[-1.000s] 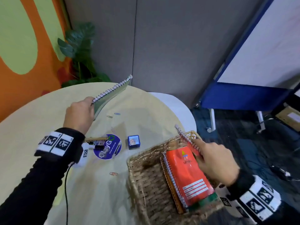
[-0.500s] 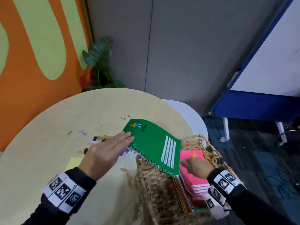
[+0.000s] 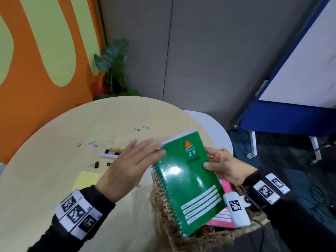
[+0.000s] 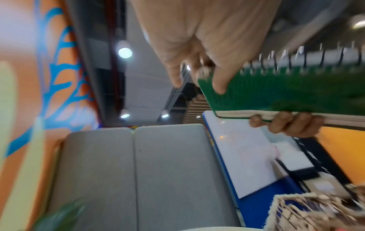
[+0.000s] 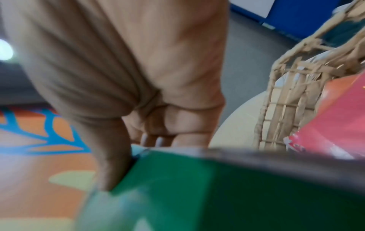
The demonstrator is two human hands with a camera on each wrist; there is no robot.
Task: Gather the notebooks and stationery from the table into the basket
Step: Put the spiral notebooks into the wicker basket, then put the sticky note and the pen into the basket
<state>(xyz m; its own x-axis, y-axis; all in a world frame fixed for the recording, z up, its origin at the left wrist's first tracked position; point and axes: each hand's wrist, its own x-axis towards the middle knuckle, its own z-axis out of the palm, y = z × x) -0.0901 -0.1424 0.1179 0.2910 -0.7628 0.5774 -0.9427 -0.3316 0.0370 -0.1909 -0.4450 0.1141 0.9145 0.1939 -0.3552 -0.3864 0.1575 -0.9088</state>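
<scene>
green notebook passes to the right hand over the basket

since half a second ago the green notebook (image 3: pixel 189 180) has swung round from lying across the basket's left rim to standing tilted over the basket (image 3: pixel 163 211), cover up, spiral edge on the left, and the right hand (image 3: pixel 225 168) has come up from the pink notebook to take it

the right hand grasps the notebook's right edge, thumb on the cover and fingers (image 4: pixel 286 123) curled under the back, as the left wrist view shows. the left hand (image 3: pixel 131 166) is stretched out flat with fingers straight, its tips at the notebook's far left corner; in the left wrist view a fingertip (image 4: pixel 219 87) lies on the green cover by the spiral, so it touches but does not clasp

the notebook's near end hangs over the basket, which sits at the near right edge of the table (image 3: pixel 54 160). a pink notebook (image 3: pixel 223 215) lies inside the basket beneath it

left on the table: a yellow sticky pad (image 3: pixel 85 180) near the left wrist, binder clips (image 3: pixel 95 164) just beyond it, a pen (image 3: pixel 114 150) and a white item partly hidden by the left hand, and paper clips (image 3: pixel 92 143) scattered farther out, two more (image 3: pixel 141 128) toward the far right. one red clip (image 3: pixel 139 185) lies just left of the basket
</scene>
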